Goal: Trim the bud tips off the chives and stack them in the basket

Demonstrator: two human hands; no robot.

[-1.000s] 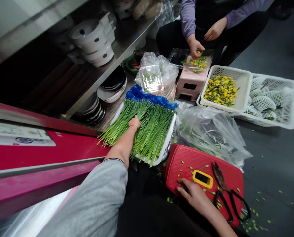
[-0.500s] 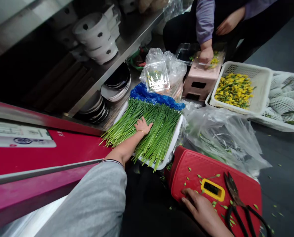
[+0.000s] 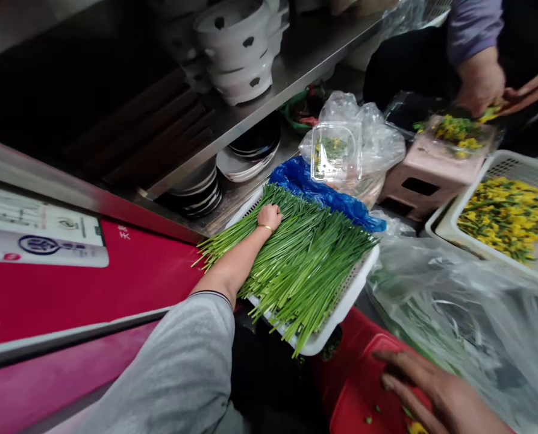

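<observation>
Long green chive stems (image 3: 314, 265) lie in a thick layer in a white plastic basket (image 3: 316, 346), their cut ends hanging over the near rim. My left hand (image 3: 269, 216), a thin bracelet at its wrist, is closed among the stems at the basket's left side; its fingertips are hidden. Over a red stool (image 3: 363, 374) at the lower right is my right hand (image 3: 435, 386), fingers stretched out and apart with nothing in them. Small green bits and a yellow piece lie beneath it.
A blue plastic bag (image 3: 325, 196) borders the basket's far side. Clear plastic bags (image 3: 472, 301) lie to the right. A co-worker's hands (image 3: 483, 84) handle yellow flowers over a pink stool (image 3: 431, 175). A metal shelf (image 3: 250, 114) with bowls runs along the left.
My left hand has gone from spread flat on the stems to closed, slightly farther left among them. The view has turned left, so the scissors are out of sight. The co-worker's hands have come together.
</observation>
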